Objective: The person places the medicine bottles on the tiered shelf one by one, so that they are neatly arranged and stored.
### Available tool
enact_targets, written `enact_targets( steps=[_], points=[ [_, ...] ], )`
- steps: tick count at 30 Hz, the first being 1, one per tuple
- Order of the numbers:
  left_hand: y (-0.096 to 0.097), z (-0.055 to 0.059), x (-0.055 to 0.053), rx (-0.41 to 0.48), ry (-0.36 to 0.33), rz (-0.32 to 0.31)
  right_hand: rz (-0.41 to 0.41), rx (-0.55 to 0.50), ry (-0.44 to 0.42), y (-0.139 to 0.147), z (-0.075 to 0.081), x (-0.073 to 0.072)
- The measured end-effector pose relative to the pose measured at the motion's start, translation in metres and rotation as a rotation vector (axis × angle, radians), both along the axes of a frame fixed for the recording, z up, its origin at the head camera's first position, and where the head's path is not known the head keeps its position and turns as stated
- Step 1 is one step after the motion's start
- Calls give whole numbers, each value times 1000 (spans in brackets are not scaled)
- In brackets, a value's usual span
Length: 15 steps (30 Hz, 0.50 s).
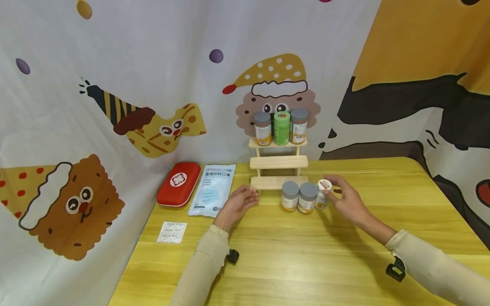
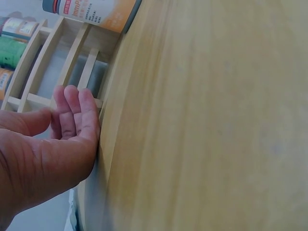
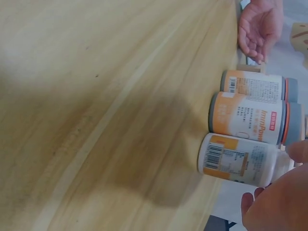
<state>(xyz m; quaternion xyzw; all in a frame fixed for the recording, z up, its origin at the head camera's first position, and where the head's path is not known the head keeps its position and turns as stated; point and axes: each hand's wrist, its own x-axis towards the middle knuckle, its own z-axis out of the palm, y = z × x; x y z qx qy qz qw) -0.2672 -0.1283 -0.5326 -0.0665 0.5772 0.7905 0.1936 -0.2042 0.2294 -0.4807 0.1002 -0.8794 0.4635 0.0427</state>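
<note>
My right hand (image 1: 349,202) pinches a small white bottle (image 3: 236,160) near its white lid, thumb in front and fingers behind. The bottle stands at the right end of a row with two grey-capped supplement jars (image 1: 290,196), side by side in front of a wooden step rack (image 1: 278,162). Beside the left end of the rack's lowest step is my left hand (image 1: 239,202), its fingers loosely bent with nothing between them. The left wrist view shows its fingertips (image 2: 87,96) right by the rack's side. On the top step stand a green bottle (image 1: 282,128) and two more grey-capped jars (image 1: 263,128).
Left of the rack lie a blue-and-white mask packet (image 1: 212,187) and a red case (image 1: 178,184) with a white emblem. A small white sachet (image 1: 172,232) is on the wooden table (image 1: 291,263) nearer the front. A patterned curtain (image 1: 153,76) hangs behind.
</note>
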Motion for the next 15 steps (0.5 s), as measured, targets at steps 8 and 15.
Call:
enact_targets(
  steps=[8,15],
  points=[
    [0,-5,2,-1,9,-1,-9,32,25,4,-7,0],
    [0,-1,0,7,8,-3,-1,151,213,9,-11,-10]
  ],
)
